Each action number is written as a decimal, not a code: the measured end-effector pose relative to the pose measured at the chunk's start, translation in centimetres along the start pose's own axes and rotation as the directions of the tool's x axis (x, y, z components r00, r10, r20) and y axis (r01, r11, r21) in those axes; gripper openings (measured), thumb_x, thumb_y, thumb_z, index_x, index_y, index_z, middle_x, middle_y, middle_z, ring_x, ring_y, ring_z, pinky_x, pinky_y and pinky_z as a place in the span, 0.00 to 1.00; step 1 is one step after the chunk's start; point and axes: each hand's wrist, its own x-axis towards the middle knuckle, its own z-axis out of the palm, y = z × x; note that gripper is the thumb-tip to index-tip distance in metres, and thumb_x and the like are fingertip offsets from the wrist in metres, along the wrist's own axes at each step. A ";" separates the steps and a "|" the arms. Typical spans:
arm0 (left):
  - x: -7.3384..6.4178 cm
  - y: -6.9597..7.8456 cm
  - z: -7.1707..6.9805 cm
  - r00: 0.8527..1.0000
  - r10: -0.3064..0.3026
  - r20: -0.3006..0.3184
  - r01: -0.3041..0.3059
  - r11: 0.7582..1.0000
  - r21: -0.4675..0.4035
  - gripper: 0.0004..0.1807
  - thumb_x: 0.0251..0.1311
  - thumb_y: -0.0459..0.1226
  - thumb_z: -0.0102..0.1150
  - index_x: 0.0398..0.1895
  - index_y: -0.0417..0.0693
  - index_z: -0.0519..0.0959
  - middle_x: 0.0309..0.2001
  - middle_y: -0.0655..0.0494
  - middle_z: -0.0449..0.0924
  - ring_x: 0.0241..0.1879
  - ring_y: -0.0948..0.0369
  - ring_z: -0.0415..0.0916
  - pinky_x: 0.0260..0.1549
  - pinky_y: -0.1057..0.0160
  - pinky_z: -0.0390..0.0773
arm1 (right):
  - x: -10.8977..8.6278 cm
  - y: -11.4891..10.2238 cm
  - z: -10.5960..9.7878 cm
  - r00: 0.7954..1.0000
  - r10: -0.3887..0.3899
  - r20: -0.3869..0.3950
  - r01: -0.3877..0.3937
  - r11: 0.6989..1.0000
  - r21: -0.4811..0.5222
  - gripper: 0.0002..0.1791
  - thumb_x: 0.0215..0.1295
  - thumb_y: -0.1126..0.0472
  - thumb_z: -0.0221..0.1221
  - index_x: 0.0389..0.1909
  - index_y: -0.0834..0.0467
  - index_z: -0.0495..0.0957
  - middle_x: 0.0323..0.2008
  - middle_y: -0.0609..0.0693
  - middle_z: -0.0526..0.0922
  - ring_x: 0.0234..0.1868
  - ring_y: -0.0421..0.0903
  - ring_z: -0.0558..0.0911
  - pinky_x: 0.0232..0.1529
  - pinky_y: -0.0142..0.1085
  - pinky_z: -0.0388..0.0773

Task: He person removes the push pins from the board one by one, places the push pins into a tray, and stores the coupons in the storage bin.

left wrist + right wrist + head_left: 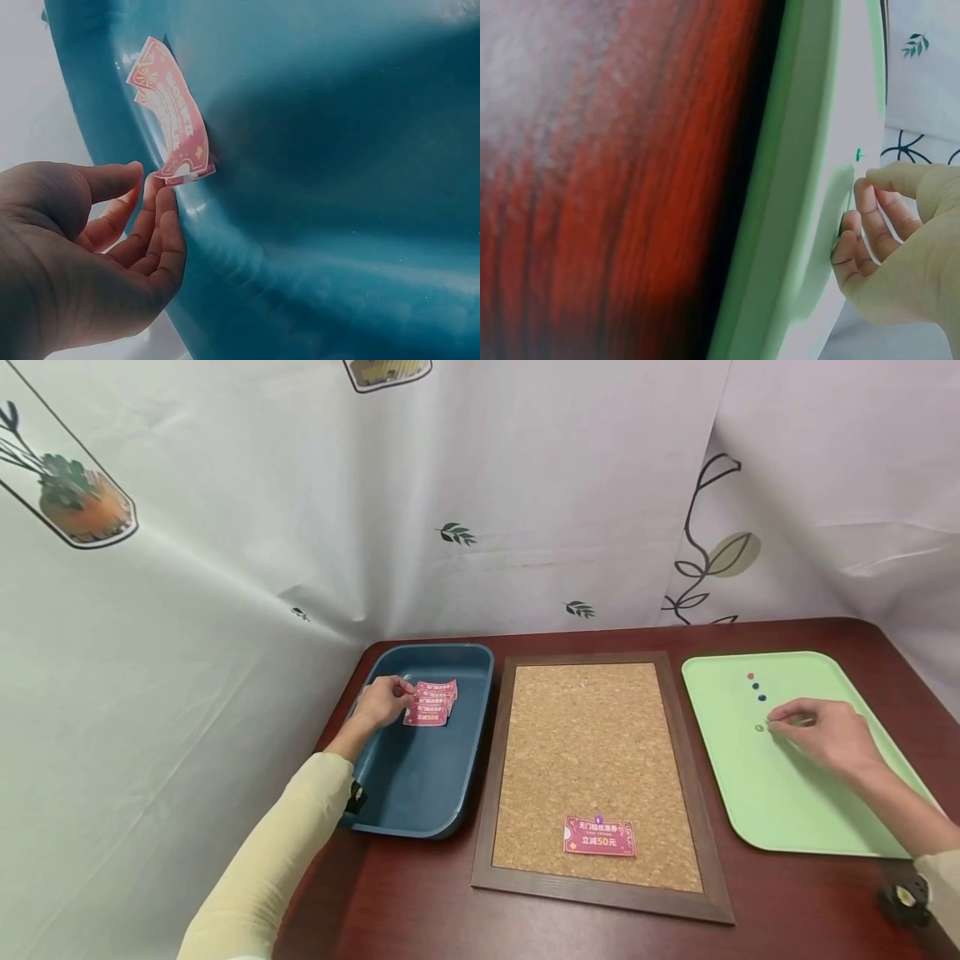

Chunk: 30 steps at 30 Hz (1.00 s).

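My left hand (385,700) is over the blue tray (408,789), its fingertips at the left edge of a small overlapping stack of pink coupons (429,710). In the left wrist view the thumb stands apart from the coupons (180,124), while the other fingertips touch their near end. My right hand (825,735) reaches over the light green tray (795,810), thumb and index fingertips close together. Right beside those fingertips is a small green push pin (859,155); nothing shows between them. Farther back on that tray lie a red push pin (751,676) and two blue ones (762,697).
Between the trays lies a framed cork board (592,752). A pink coupon (600,841) is fixed near its lower edge with a purple push pin (598,820). Another small clear pin (586,682) shows near its top. Behind the dark red table (420,902) hangs a patterned white sheet (525,510).
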 end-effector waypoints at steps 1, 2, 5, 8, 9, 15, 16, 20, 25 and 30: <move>-0.1 0.1 0.0 1.000 0.004 -0.002 -0.004 1.000 -0.003 0.09 0.77 0.34 0.60 0.51 0.38 0.84 0.46 0.42 0.85 0.43 0.49 0.78 0.46 0.50 0.80 | 0.0 0.0 0.1 1.000 0.000 -0.001 0.000 1.000 0.000 0.12 0.68 0.61 0.68 0.44 0.67 0.88 0.32 0.57 0.89 0.29 0.19 0.70 0.29 0.29 0.68; -0.1 0.2 -0.1 1.000 0.009 -0.004 -0.009 1.000 -0.008 0.09 0.77 0.34 0.59 0.51 0.37 0.83 0.47 0.41 0.85 0.43 0.49 0.78 0.46 0.50 0.81 | 0.0 0.0 0.1 1.000 -0.004 0.000 0.004 1.000 0.002 0.12 0.68 0.61 0.68 0.43 0.66 0.88 0.32 0.55 0.89 0.29 0.19 0.71 0.29 0.29 0.68; -0.3 0.5 -0.2 1.000 0.003 -0.008 -0.004 1.000 -0.027 0.10 0.78 0.35 0.58 0.52 0.38 0.83 0.49 0.40 0.84 0.45 0.48 0.77 0.47 0.50 0.81 | 0.1 -0.1 0.2 1.000 -0.015 0.003 0.015 1.000 -0.007 0.12 0.67 0.59 0.70 0.43 0.65 0.88 0.29 0.50 0.88 0.29 0.21 0.72 0.29 0.30 0.69; -0.4 0.8 -0.3 1.000 -0.004 -0.015 0.004 0.999 -0.039 0.09 0.78 0.35 0.58 0.52 0.40 0.83 0.50 0.41 0.84 0.46 0.48 0.77 0.47 0.50 0.80 | 0.1 -0.2 0.4 0.999 -0.041 0.009 0.041 0.999 -0.020 0.11 0.65 0.60 0.72 0.41 0.64 0.89 0.28 0.48 0.88 0.28 0.22 0.73 0.28 0.31 0.69; -0.4 0.8 -0.4 1.000 -0.006 -0.018 0.005 0.999 -0.038 0.09 0.78 0.36 0.58 0.52 0.40 0.83 0.50 0.41 0.84 0.46 0.48 0.77 0.47 0.50 0.80 | 0.1 -0.2 0.5 0.999 -0.051 0.009 0.051 0.998 -0.028 0.10 0.65 0.60 0.72 0.40 0.64 0.89 0.28 0.49 0.88 0.27 0.22 0.73 0.28 0.31 0.69; -0.5 1.0 -0.5 1.000 0.008 -0.023 -0.009 0.999 -0.039 0.09 0.78 0.36 0.58 0.52 0.41 0.83 0.49 0.41 0.84 0.45 0.49 0.77 0.46 0.50 0.79 | 0.4 -0.4 0.9 0.995 -0.098 -0.006 0.097 0.992 -0.082 0.06 0.63 0.62 0.72 0.36 0.61 0.91 0.29 0.51 0.90 0.27 0.25 0.76 0.31 0.36 0.69; -0.5 1.0 -0.5 1.000 0.010 -0.023 -0.011 0.999 -0.042 0.09 0.78 0.35 0.58 0.52 0.41 0.83 0.49 0.42 0.84 0.45 0.49 0.77 0.46 0.51 0.79 | 0.4 -0.5 0.9 0.995 -0.100 -0.005 0.099 0.991 -0.088 0.06 0.64 0.62 0.71 0.36 0.61 0.91 0.29 0.52 0.90 0.28 0.28 0.78 0.32 0.38 0.69; -0.6 1.1 -0.7 0.999 0.016 -0.029 -0.017 0.998 -0.059 0.09 0.78 0.35 0.57 0.53 0.42 0.83 0.49 0.42 0.83 0.46 0.49 0.77 0.48 0.50 0.79 | 0.8 -0.5 0.7 0.994 -0.106 -0.001 0.105 0.990 -0.091 0.06 0.65 0.63 0.70 0.36 0.63 0.90 0.31 0.57 0.90 0.29 0.42 0.83 0.36 0.46 0.67; -1.0 1.5 -1.0 0.998 0.039 -0.040 -0.041 0.997 -0.072 0.10 0.78 0.37 0.58 0.53 0.42 0.83 0.49 0.43 0.84 0.45 0.49 0.78 0.45 0.50 0.79 | 1.6 -0.3 0.2 0.995 -0.095 -0.024 0.092 0.990 -0.109 0.06 0.66 0.64 0.70 0.36 0.65 0.89 0.32 0.60 0.90 0.30 0.47 0.84 0.36 0.49 0.68; -1.2 1.8 -1.0 0.998 0.052 -0.039 -0.055 0.996 -0.074 0.10 0.79 0.36 0.57 0.54 0.41 0.83 0.49 0.43 0.84 0.45 0.50 0.79 0.44 0.52 0.79 | 2.2 0.0 -0.3 0.998 -0.065 -0.010 0.063 0.990 -0.129 0.09 0.67 0.62 0.69 0.38 0.65 0.89 0.34 0.62 0.90 0.33 0.58 0.86 0.40 0.54 0.68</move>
